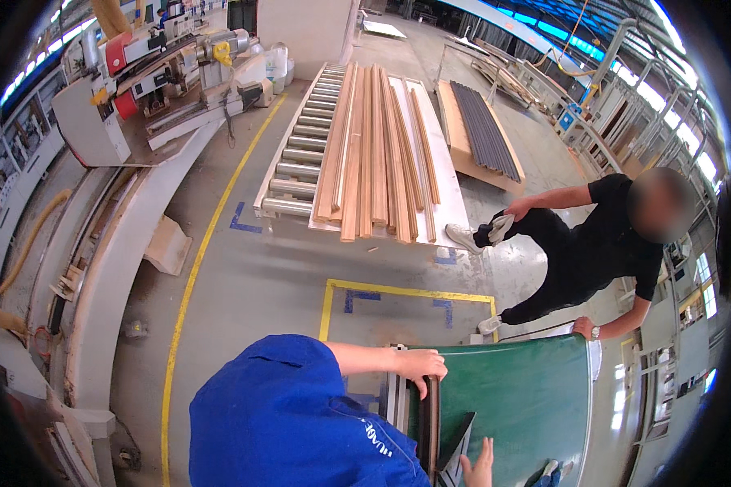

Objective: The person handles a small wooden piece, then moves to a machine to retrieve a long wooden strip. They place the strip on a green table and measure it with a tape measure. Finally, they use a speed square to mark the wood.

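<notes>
My left hand reaches out from a blue sleeve and grips the far end of a long dark brown profile strip, fingers over its top and thumb on the near side. Silver-grey strips lie just left of it. The brown strip runs along the left side of a green-topped table. At the bottom edge my right hand is partly cut off, its fingers spread and apparently holding nothing. A dark angled profile piece lies between that hand and the brown strip.
A person in black stands at right, one hand on the green table's far corner. Wooden strips lie on a white board over a roller conveyor. Dark corrugated panels are behind. Woodworking machinery stands at left.
</notes>
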`<action>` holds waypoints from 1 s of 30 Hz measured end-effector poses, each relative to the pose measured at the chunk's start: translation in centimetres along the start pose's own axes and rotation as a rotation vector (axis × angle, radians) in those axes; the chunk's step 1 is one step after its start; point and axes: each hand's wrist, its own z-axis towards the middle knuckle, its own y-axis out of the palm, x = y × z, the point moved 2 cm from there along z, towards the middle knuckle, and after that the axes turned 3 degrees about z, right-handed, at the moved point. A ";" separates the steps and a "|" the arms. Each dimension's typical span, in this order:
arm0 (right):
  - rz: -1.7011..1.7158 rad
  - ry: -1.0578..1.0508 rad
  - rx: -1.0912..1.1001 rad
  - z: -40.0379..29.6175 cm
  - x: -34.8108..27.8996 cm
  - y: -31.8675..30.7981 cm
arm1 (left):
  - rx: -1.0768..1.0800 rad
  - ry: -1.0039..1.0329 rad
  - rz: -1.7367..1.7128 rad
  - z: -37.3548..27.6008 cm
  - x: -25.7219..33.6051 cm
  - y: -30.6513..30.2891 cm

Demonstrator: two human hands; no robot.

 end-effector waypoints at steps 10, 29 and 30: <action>-0.169 -0.070 0.221 2.7 -5.4 2.8 | 0.054 -0.050 -0.047 -0.3 0.2 1.2; -0.498 -0.613 -0.147 7.1 -5.5 -6.3 | -0.063 -0.104 -0.002 0.7 0.7 -1.0; -0.512 -0.590 -0.142 7.1 -5.1 -7.8 | -0.043 -0.068 0.014 0.9 1.1 -1.4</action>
